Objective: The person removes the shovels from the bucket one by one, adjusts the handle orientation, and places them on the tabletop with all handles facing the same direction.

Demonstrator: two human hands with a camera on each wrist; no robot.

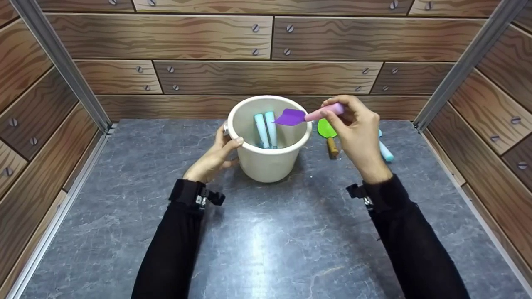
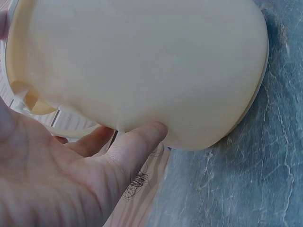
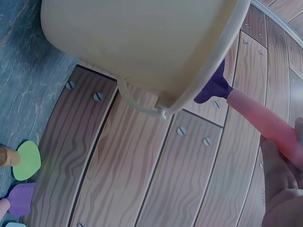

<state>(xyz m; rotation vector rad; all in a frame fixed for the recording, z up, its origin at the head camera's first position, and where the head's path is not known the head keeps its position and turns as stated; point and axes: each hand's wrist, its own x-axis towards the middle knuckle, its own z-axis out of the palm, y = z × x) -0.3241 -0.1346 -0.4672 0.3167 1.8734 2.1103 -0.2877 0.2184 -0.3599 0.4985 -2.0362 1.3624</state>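
A cream bucket stands upright, its handle hanging on the far side. My left hand grips its left side, thumb over the rim and one finger pressed against the outer wall. My right hand pinches the pink handle of a small toy shovel between thumb and fingers. The shovel's purple blade points left over the bucket's opening. Inside the bucket, two light blue handles lean against the far wall; their lower ends are hard to make out.
Right of the bucket lies a green toy shovel with a brown handle. A light blue handle lies partly behind my right hand. The right wrist view shows another purple shovel on the grey tabletop. Wood-patterned panels surround it.
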